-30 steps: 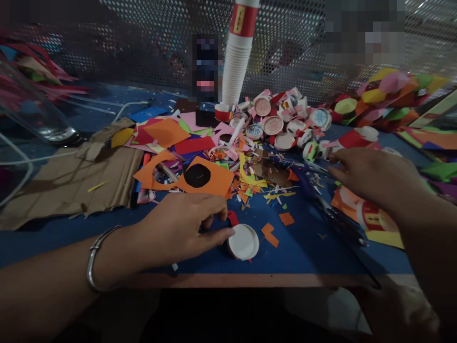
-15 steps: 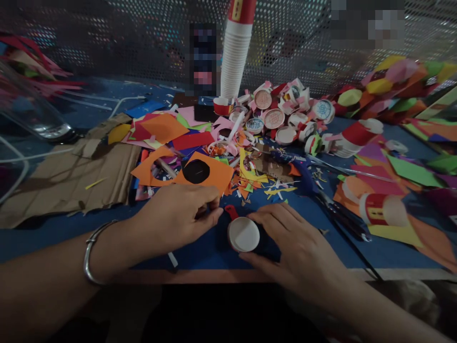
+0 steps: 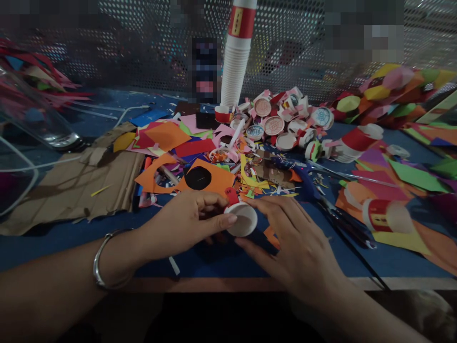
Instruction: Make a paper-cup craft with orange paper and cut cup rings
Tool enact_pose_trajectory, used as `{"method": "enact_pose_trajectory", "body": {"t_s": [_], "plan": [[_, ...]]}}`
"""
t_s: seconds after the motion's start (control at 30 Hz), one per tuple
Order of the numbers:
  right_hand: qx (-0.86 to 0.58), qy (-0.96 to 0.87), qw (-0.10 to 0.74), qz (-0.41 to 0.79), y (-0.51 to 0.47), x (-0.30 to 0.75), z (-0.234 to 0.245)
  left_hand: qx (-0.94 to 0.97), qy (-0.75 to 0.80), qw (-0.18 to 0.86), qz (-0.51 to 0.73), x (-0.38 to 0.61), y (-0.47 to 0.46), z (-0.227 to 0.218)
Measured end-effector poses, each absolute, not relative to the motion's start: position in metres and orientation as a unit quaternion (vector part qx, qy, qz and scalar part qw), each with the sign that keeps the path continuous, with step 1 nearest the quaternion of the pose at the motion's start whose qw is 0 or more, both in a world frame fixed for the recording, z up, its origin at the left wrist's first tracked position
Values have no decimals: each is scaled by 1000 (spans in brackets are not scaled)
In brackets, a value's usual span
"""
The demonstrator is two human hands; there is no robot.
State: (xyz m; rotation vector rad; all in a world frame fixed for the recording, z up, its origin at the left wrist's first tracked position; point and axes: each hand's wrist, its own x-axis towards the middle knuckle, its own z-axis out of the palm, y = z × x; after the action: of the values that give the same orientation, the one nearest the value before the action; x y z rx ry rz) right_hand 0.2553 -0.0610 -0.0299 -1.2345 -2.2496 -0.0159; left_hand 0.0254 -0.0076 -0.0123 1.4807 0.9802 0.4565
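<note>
A short, cut-down paper cup (image 3: 244, 221) with a white round inside sits in front of me, near the table's front edge. A red tab (image 3: 231, 195) sticks up from its far rim. My left hand (image 3: 189, 216) pinches the cup's left side, thumb over the rim and fingers behind. To the right, my right hand (image 3: 296, 238) has its fingers apart, curved around the cup. Its index fingertip is close to the rim; whether it touches, I cannot tell. A scrap of orange paper (image 3: 272, 237) shows between its thumb and fingers, partly hidden.
Orange paper (image 3: 217, 176) with cut holes, a black disc (image 3: 198, 178) and many scraps lie beyond my hands. Cardboard (image 3: 107, 190) is left, scissors (image 3: 350, 224) right. Behind stand a tall cup stack (image 3: 235, 62) and a heap of cut cup pieces (image 3: 274, 126).
My left hand has moved right and taken hold of the cut paper cup, which sits slightly higher and tilts. The orange scrap by my right hand has come into view.
</note>
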Motion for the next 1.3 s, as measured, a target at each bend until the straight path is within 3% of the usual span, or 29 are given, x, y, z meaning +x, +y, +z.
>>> {"method": "enact_pose_trajectory", "body": {"t_s": [0.3,0.77,1.13,1.3], "plan": [[-513,-797,309,80,-61,256,-38,549,410,670,286,25,-2,-10],[-500,-757,344,241,-64,253,-35,557,400,677,267,26,-5,-13],[-496,-776,367,130,-77,258,-39,580,432,634,275,25,-3,-12],[-489,-791,356,86,-82,266,-46,634,440,602,205,23,-2,-17]]}}
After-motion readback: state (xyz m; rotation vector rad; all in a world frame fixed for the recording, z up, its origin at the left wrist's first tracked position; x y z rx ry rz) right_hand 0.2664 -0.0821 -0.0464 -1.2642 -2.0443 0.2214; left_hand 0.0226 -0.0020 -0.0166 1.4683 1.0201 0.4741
